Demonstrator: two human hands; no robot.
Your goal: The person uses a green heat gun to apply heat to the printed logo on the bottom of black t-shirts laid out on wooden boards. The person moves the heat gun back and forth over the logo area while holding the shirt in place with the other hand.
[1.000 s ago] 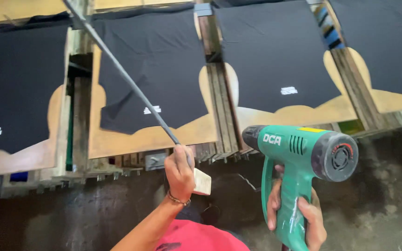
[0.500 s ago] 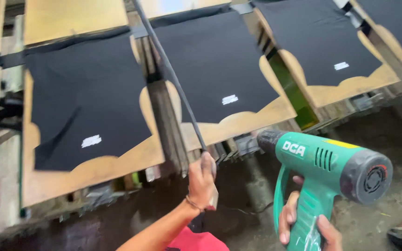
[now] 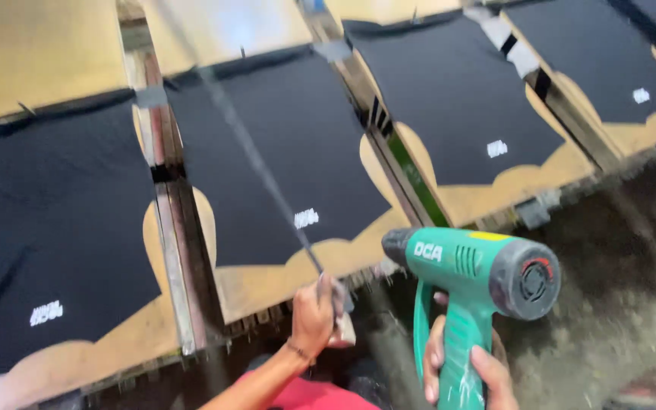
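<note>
Leftward-shifted green heat gun (image 3: 471, 269) sits in right hand (image 3: 465, 368).

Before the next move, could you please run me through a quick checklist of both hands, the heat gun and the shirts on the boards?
1. Right hand wrapped around the handle of the green heat gun: ok.
2. Left hand closed on the lower end of the long thin rod: ok.
3. Heat gun nozzle aimed at a shirt: not ok; it points left, along the front edge of the wooden board.
4. Black shirt lying flat on that board, small white print showing: ok.
5. Whether the heat gun is running: cannot tell.
6. Where the rod's far end rests: cannot tell, it is blurred.
</note>
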